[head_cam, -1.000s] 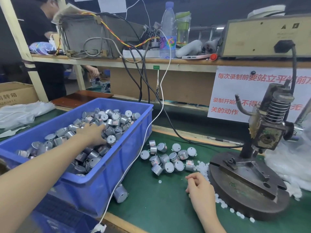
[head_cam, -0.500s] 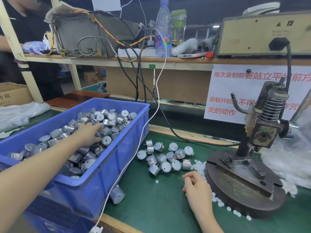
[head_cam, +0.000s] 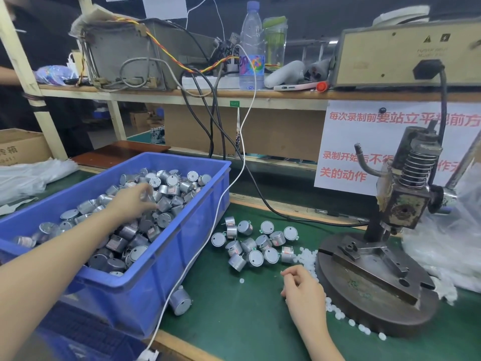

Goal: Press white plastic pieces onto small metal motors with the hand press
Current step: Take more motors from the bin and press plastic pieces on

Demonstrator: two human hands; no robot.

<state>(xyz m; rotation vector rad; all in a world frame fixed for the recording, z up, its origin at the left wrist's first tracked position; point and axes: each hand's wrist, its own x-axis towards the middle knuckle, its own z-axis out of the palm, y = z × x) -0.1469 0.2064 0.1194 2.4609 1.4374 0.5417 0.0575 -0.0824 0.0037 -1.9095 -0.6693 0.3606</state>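
One: Dozens of small metal motors [head_cam: 166, 190] fill the blue bin [head_cam: 145, 290], and your left hand [head_cam: 130, 201] is down among them. Its fingers are blurred, so I cannot tell whether you have hold of one.

Two: Agreed. A cluster of loose motors [head_cam: 253, 246] lies on the green mat [head_cam: 234, 316], between the bin and the hand press [head_cam: 406, 201]. Your right hand [head_cam: 304, 290] rests on the mat just beside the press base [head_cam: 364, 303] with its fingers curled inward. If a white piece sits in that pinch, it is too small to make out.

One: By the look of it, each motor is a stiff metal can, dense for its size and smooth on the side wall (likely to slip out of a lazy pinch). Take it across the round body, thumb opposite fingers, and not by its flat ends.

Two: The white plastic pieces [head_cam: 307, 256] scattered along the edge of the base are probably the opposite: nearly weightless, hard, and quick to roll or flick away. Lift one by its rim between thumb and fingertip, lightly, and keep your grip low over the mat so a dropped one stays near you.
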